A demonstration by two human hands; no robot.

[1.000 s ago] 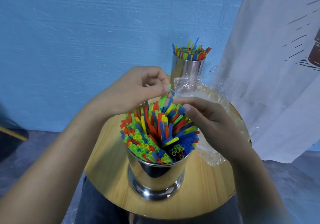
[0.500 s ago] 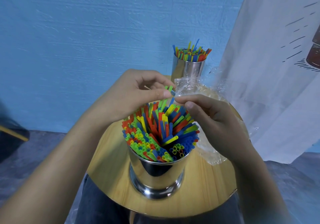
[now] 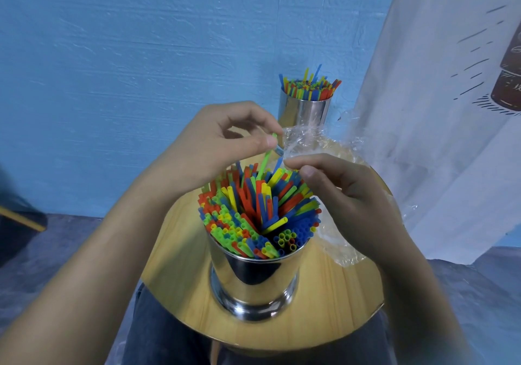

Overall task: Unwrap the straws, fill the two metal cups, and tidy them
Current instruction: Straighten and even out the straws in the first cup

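Multicoloured straws crammed in steel cup

There is just one camera, up on the person's head. It looks forward and down, very close over the round wooden table. The blue wall is right behind, and a white curtain hangs on the right.

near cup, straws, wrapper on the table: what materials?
Near cup: polished metal, likely stainless steel, with mirror reflections on its wall. Straws: thin hollow tubes in saturated colours, probably plastic. Wrapper: clear, crinkled film with glints, looks like thin plastic. Table: light wood-grain top; solid wood or laminate is unclear.
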